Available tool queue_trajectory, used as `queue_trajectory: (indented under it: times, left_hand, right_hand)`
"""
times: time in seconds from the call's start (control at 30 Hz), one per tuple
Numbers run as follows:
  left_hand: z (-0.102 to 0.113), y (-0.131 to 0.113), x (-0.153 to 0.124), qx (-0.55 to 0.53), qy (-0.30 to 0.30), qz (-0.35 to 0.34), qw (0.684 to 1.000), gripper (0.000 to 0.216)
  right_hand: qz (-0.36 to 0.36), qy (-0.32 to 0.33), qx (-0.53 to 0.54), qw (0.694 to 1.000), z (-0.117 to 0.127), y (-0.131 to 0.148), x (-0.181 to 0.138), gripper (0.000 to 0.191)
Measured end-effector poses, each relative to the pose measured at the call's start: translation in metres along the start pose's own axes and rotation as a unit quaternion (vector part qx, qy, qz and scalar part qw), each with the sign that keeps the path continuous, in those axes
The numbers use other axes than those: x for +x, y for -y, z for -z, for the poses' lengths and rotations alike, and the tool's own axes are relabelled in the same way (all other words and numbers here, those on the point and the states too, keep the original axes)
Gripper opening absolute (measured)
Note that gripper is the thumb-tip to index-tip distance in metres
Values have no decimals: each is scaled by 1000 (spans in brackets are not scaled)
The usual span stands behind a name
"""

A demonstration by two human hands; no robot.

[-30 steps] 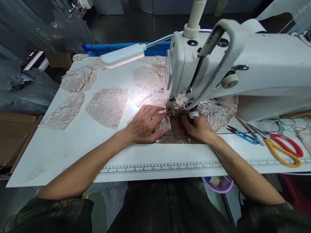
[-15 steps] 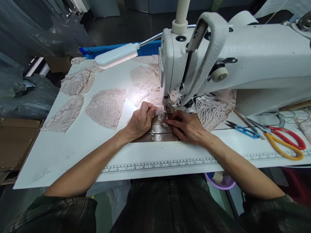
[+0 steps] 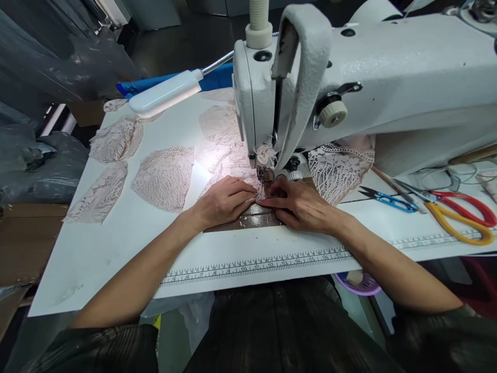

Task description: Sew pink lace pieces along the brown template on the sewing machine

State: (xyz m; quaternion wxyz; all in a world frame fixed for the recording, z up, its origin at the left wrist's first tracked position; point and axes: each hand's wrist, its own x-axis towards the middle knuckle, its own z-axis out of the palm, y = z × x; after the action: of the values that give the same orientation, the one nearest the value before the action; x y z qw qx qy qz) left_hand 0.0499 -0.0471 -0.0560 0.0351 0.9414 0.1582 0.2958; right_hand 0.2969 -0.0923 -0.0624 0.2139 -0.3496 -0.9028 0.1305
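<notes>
Lace piece [image 3: 251, 184] sits right under the presser foot [image 3: 266, 175] of the sewing machine [image 3: 368, 67]. Left hand [image 3: 223, 202] has its fingers curled narrow, pinching the lace edge. Right hand [image 3: 303, 206] lies nearly flat, fingers close together, tips pressing the lace. More lace cutouts [image 3: 165, 176] are spread across the tabletop [image 3: 116, 243].

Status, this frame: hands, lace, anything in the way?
Left hand, right hand down on lace piece at presser foot. Hands close together. Scissors lie aside, nothing blocking.
</notes>
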Motion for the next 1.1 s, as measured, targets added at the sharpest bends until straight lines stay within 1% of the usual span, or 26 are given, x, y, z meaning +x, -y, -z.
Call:
queue_trajectory:
  times: [0.1, 0.17, 0.23, 0.4, 0.5, 0.63, 0.7, 0.77, 0.87, 0.9, 0.97, 1.1]
  left_hand:
    - [0, -2, 0, 6, -42, 10, 999, 14]
    - [-1, -4, 1, 10, -55, 15, 998, 15]
    - [-2, -6, 2, 21, -45, 1, 999, 14]
    - [-4, -7, 3, 77, 6, -43, 996, 7]
    - [-2, -7, 3, 88, 49, -49, 994, 7]
    - [1, -7, 2, 74, 87, -29, 993, 11]
    - [0, -6, 2, 69, 87, -16, 994, 11]
    - [-1, -6, 2, 63, 81, -9, 995, 12]
    - [-2, -6, 1, 60, 81, -7, 995, 13]
    - [-2, -7, 1, 62, 81, -10, 995, 13]
    - [-3, -7, 1, 69, 76, -13, 995, 13]
    - [-3, -7, 1, 82, 63, -32, 994, 11]
  right_hand:
    - [1, 4, 0, 1000, 1, 1, 1, 37]
    - [1, 7, -1, 1000, 2, 2, 2, 38]
    - [-1, 7, -1, 1000, 2, 2, 2, 38]
    - [1, -2, 5, 1000, 1, 2, 1, 35]
    - [3, -1, 11, 1000, 2, 2, 1, 34]
    - [8, 2, 40, 999, 7, 1, 2, 32]
    - [0, 1, 87, 996, 11, -2, 3, 32]
    - [-30, -16, 132, 991, 13, -5, 4, 33]
    - [-77, -56, 139, 986, 10, -9, 4, 35]
    - [-79, -64, 133, 986, 8, -10, 4, 36]
    - [-61, -68, 121, 988, 4, -9, 4, 36]
    - [-24, -51, 78, 995, -1, -7, 4, 36]
